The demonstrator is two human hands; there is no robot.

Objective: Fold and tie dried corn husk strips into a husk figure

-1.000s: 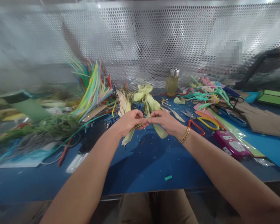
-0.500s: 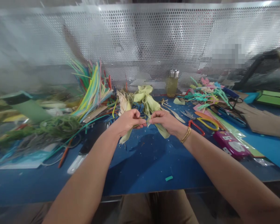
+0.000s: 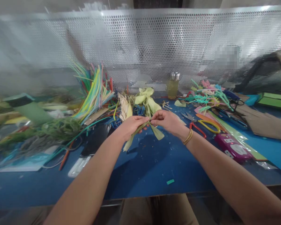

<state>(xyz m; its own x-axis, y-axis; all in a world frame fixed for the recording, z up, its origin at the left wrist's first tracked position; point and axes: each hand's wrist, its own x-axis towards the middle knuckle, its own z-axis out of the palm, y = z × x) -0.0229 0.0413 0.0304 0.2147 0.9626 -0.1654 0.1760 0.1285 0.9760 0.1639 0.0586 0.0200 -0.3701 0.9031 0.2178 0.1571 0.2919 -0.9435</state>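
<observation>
My left hand (image 3: 133,126) and my right hand (image 3: 165,122) meet above the middle of the blue table, fingertips pinched together. Between them is a pale green leaf-like strip (image 3: 157,132), maybe dried husk; one end hangs below each hand. Whether it is one piece or two, I cannot tell. Just behind the hands lies a bunch of pale green crumpled leaves (image 3: 145,97), with beige dry husks (image 3: 124,106) to its left. Scissors (image 3: 209,125) with a yellow and a red handle lie to the right of my right hand.
At left stand bundled coloured pipe cleaners (image 3: 93,90), beside a green yarn tangle (image 3: 61,126). A dark phone-like slab (image 3: 96,139) lies near my left forearm. A glass bottle (image 3: 173,86) stands at the back; a purple power strip (image 3: 233,147) is at right. Perforated metal (image 3: 159,40) closes the back.
My hands have come closer together at the strip, the left moving slightly right. The strip's hanging ends have shifted, the right one swinging inward. The view has tilted slightly.
</observation>
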